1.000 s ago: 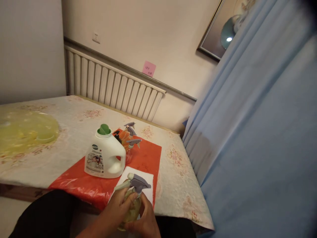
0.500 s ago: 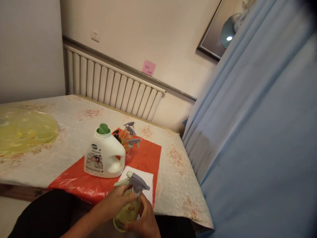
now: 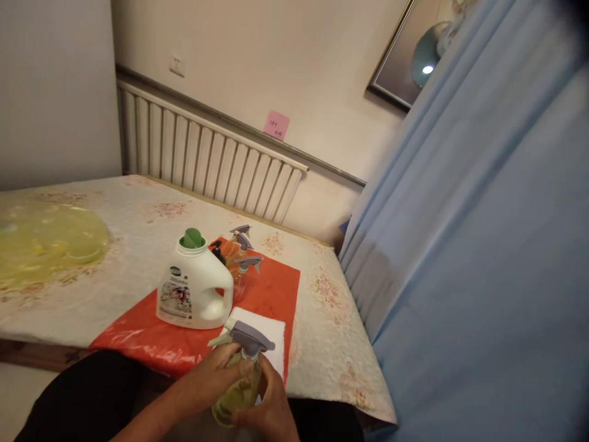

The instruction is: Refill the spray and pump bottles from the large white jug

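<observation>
We held a spray bottle in both hands at the counter's near edge.

The spray bottle [image 3: 239,380], its yellowish body tilted with the grey trigger head up and the nozzle pointing left, sat between our hands. Our left hand [image 3: 214,377] closed its fingers [image 3: 242,366] around the neck; our right hand [image 3: 271,408] wrapped the lower body. Just behind lay a white cloth [image 3: 269,334] on a red sheet [image 3: 271,288], beside a white jug [image 3: 193,288] on the counter [image 3: 331,344].

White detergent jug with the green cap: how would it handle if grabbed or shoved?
The white jug looks rigid, and its moulded handle should give a secure hold. Its squat, wide base suggests it would slide rather than tip. The glossy red sheet under it may let it skid. How full it is cannot be seen.
</observation>
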Demonstrator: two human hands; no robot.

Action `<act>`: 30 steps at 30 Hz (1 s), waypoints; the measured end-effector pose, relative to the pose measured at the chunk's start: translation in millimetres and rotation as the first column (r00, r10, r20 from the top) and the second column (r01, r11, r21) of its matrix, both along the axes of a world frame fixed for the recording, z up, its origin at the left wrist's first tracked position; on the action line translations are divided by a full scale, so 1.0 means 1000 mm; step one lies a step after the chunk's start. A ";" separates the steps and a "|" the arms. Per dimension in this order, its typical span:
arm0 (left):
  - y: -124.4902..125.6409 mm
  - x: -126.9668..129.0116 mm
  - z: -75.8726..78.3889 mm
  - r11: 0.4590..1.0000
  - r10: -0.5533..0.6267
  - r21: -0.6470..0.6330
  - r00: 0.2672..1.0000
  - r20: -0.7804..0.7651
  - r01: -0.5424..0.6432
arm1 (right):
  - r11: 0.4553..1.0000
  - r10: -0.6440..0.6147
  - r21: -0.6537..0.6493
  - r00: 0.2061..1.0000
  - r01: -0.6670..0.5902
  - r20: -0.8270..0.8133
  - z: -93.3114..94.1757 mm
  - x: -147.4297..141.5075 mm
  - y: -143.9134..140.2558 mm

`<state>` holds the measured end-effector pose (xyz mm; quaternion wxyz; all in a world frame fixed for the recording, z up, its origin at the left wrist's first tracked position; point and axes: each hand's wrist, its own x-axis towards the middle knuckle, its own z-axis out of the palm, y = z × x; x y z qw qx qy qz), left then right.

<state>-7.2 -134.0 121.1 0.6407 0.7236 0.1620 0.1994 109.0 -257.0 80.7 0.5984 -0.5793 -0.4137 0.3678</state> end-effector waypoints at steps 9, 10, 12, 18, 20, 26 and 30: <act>0.005 0.002 0.010 1.000 0.002 -0.029 0.999 0.041 -0.001 | 0.998 -0.012 -0.065 0.999 0.015 0.043 0.004 -0.004 0.002; 0.006 0.002 0.014 1.000 0.006 -0.029 0.999 0.046 -0.005 | 0.998 -0.007 -0.062 0.999 0.009 0.043 0.005 -0.004 0.002; 0.006 0.002 0.024 0.999 0.025 -0.041 0.999 0.035 -0.024 | 0.998 -0.014 -0.066 0.998 0.018 0.054 0.007 -0.005 0.003; 0.010 0.001 0.052 0.995 0.100 -0.033 0.993 0.061 -0.098 | 0.993 -0.025 -0.114 0.995 0.037 0.102 0.003 -0.004 0.001; 0.013 0.000 0.057 0.992 0.121 0.026 0.991 0.060 -0.122 | 0.990 -0.044 -0.132 0.994 0.057 0.100 0.000 -0.003 -0.001; 0.014 -0.003 0.069 0.974 0.192 0.118 0.981 0.036 -0.195 | 0.973 -0.109 -0.187 0.985 0.133 0.133 0.000 -0.002 -0.002; 0.014 -0.002 0.073 0.970 0.223 0.076 0.971 0.089 -0.230 | 0.987 -0.070 -0.138 0.991 0.085 0.113 0.005 -0.002 -0.002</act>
